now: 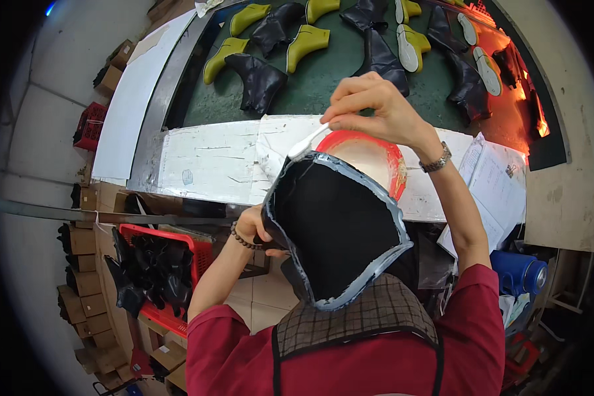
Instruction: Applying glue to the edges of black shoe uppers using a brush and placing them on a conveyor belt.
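My left hand (254,228) grips the side of a black boot upper (336,224), held bottom-up in front of my chest; a pale grey band runs around its rim. My right hand (376,105) is closed on a small white brush (307,142), whose tip touches the top edge of the upper's rim. Just behind the upper sits a red bowl (396,165) with pale contents, on the white paper-covered bench edge (211,162).
A green conveyor (323,82) behind the bench carries several black boot uppers (261,79) and yellow-green lasts (307,43). A red crate (195,251) of black uppers stands at my lower left. Papers (498,185) lie at right, above a blue flask (518,270).
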A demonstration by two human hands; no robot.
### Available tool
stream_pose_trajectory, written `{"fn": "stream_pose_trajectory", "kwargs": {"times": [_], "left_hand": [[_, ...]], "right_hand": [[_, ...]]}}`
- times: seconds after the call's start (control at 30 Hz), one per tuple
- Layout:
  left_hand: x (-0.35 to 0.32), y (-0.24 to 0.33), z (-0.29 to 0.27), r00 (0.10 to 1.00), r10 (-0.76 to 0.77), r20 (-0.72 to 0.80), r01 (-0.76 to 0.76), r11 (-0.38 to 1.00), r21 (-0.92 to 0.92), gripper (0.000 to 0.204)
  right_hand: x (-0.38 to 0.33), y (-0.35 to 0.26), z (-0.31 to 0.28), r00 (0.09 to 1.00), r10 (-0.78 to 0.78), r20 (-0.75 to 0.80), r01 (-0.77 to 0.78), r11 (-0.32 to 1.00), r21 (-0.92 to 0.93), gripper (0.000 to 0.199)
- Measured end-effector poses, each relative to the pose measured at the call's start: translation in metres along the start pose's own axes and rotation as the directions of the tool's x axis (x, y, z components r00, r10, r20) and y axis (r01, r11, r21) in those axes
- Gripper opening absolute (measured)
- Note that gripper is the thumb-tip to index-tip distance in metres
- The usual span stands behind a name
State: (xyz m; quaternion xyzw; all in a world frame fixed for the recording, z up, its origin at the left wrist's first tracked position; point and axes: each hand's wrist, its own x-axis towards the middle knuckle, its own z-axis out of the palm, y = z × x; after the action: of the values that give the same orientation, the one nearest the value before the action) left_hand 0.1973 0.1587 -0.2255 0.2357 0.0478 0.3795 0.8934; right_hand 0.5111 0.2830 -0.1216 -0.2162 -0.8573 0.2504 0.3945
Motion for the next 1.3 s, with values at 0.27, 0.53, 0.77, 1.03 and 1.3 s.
{"fn": "stream_pose_trajectory", "kwargs": {"times": [0.27,0.53,0.77,1.03,1.3], "left_hand": [[-0.032,0.013,0.005,0.978,0.117,-0.170,-0.117,0.993,0.013,0.066],[-0.076,0.052,-0.056,0.496,0.636,-0.591,-0.463,0.769,0.440,0.034],[-0.077,0.080,-0.097,0.318,0.773,-0.549,-0.346,0.634,0.692,0.034],[-0.109,0.055,-0.114,0.004,0.936,-0.351,0.288,0.335,0.897,0.039],[-0.083,0.060,-0.097,0.036,0.932,-0.361,-0.084,0.363,0.928,0.029]], "right_hand": [[-0.048,0.006,-0.012,0.908,0.211,-0.362,-0.236,0.972,-0.024,0.011],[-0.199,0.037,0.016,0.383,0.794,-0.473,-0.562,0.606,0.562,0.024],[-0.241,0.061,0.048,0.322,0.789,-0.524,-0.480,0.613,0.627,0.019],[-0.235,0.054,0.054,0.322,0.770,-0.551,-0.548,0.626,0.555,0.019],[-0.229,0.056,0.056,0.286,0.780,-0.556,-0.586,0.602,0.543,0.019]]}}
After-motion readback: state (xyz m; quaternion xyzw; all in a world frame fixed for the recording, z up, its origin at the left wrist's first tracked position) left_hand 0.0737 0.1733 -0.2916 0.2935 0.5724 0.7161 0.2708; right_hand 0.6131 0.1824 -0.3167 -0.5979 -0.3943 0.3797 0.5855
